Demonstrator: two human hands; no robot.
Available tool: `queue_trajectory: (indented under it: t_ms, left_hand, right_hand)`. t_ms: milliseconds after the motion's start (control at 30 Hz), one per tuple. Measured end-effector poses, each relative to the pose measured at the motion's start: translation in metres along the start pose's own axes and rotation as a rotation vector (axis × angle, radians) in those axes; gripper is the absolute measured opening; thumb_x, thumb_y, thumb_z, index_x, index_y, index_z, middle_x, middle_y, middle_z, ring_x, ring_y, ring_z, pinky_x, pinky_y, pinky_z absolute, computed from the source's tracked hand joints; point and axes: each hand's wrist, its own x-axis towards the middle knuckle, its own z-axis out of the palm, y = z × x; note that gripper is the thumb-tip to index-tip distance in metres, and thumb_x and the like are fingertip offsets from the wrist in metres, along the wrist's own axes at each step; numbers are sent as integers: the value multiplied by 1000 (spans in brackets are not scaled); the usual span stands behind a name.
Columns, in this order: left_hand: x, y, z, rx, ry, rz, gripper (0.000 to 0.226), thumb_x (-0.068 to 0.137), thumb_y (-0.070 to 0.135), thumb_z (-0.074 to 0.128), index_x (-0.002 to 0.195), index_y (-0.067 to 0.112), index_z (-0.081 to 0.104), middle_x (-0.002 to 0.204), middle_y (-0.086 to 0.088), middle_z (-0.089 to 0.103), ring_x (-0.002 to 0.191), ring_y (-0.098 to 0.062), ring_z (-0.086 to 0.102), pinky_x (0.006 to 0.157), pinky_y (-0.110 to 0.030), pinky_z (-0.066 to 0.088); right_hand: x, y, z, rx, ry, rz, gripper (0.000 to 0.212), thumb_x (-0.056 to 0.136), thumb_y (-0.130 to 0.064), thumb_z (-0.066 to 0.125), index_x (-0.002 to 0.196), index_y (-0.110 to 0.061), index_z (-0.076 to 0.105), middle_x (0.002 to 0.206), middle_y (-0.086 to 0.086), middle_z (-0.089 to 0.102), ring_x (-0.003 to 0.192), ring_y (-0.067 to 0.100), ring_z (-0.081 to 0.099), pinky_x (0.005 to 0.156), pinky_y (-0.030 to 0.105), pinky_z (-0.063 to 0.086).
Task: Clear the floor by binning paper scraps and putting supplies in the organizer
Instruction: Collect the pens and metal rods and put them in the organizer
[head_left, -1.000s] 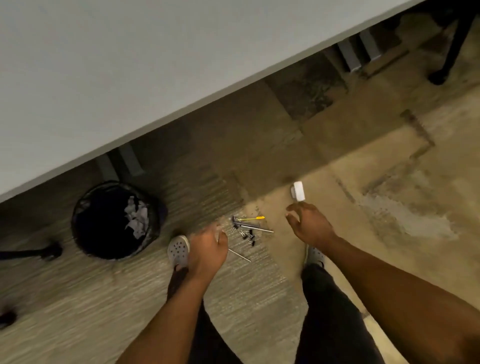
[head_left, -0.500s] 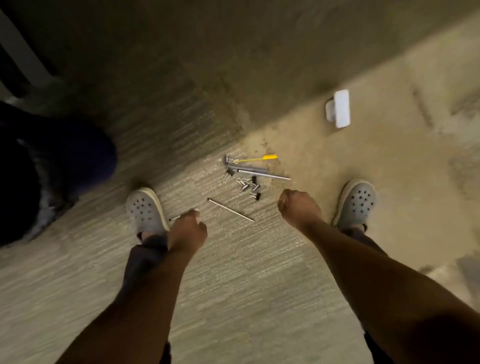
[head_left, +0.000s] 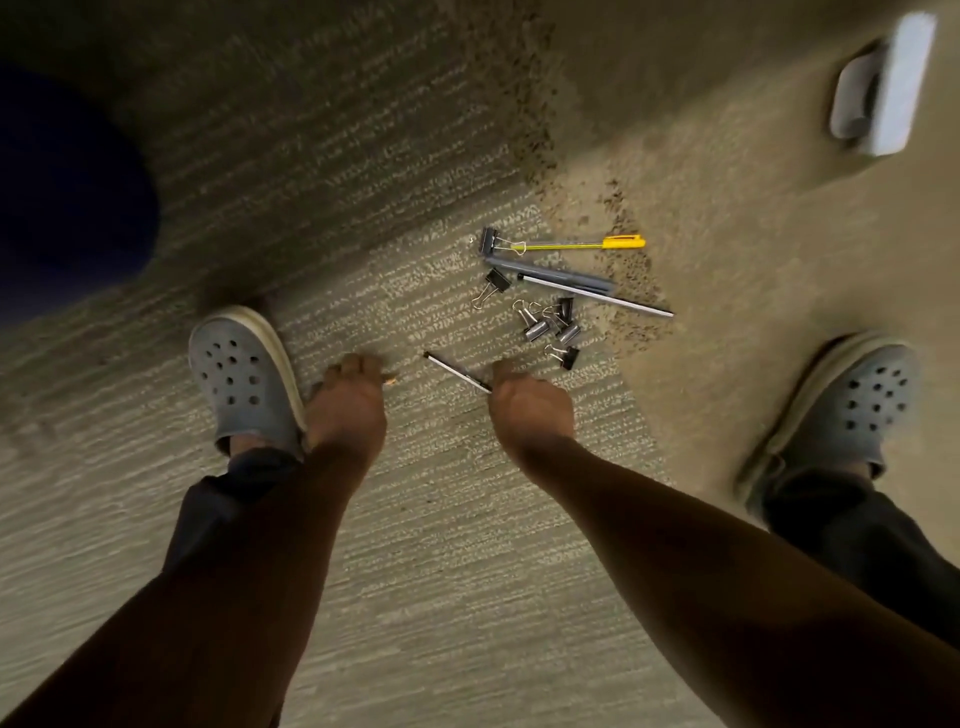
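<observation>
Supplies on the floor (head_left: 467, 519): the thin pen (head_left: 457, 372) lies slantwise, upper-left to lower-right, its lower end at the right hand (head_left: 530, 410), whose fingers curl on it. Left hand (head_left: 347, 402), left of that pen, pinches a small pencil stub (head_left: 390, 381).

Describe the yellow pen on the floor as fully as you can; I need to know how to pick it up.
The yellow pen lies flat on the carpet, farthest of the scattered supplies from the person. It is slim, its bright yellow cap with a clip pointing right and a thinner, duller barrel running left. It looks like plastic. Its left tip meets the wire handles of a binder clip. No hand touches it.
</observation>
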Motion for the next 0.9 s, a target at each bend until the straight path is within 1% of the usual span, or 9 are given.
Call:
queue_trajectory:
  t_ms: [67,167,300,433,500,600,700,767,900]
  left_hand:
    - [2,-2,1,28,-16,40,33,91,7,45,124,11,49,121,-17,55,104,-37,55,82,-47,49]
    - [1,1,-6,-251,25,35,32,90,9,47,121,10,51,120,-17,53,103,-36,56,84,-46,50]
    - [-7,35,-30,-459,204,335,22,92,11,53,114,8,53,108,-12,54,79,-25,59,65,-34,50]
    - [-13,73,-41,-504,-2,291,21,97,16,46,118,13,49,90,-11,68,73,-26,66,56,-33,51]
    - [-15,90,-43,-655,-151,186,19,99,15,42,118,14,45,83,-11,67,66,-26,64,48,-33,45]
    - [-16,113,-47,-960,-298,-19,19,100,13,39,117,13,46,89,-10,64,67,-22,60,52,-34,45]
    - [-17,123,-48,-958,-194,-41,16,102,19,37,111,11,48,80,-1,59,62,-13,54,47,-25,35]
    - [-19,123,-49,-886,-41,5,25,104,30,35,104,10,50,65,3,54,49,-11,49,39,-20,31]
    - [-18,113,-49,-906,123,10,31,99,44,43,93,15,51,53,7,46,36,-1,37,35,-17,27]
  right_hand:
    - [0,4,2,-41,-3,-38,20,97,-15,41,114,-9,49,81,7,70,66,28,68,51,28,41]
    - [-5,13,-1,-114,23,-113,18,97,-17,38,109,-8,49,75,7,69,53,25,60,47,25,39]
    - [-16,25,-14,-188,34,-311,23,97,-20,40,116,-9,35,62,1,54,46,21,45,43,26,35]
    - [-28,32,-34,-83,137,-385,29,94,-16,50,115,-14,30,64,1,56,44,21,52,42,26,40]
    - [-32,36,-44,-65,251,-373,32,88,-13,57,115,-16,41,67,2,63,48,22,59,42,25,39]
    - [-33,41,-52,-9,385,-409,27,82,-14,66,106,-18,56,71,1,68,54,20,63,44,24,43]
    - [-30,42,-52,118,387,-430,16,95,-21,53,110,-16,55,72,0,65,51,17,59,44,23,46]
    - [-27,43,-55,242,401,-342,21,100,-26,41,115,-15,52,72,0,63,50,15,56,43,24,47]
    - [-11,65,-64,266,493,2,23,96,-25,44,113,-13,53,98,8,62,82,22,59,65,32,50]
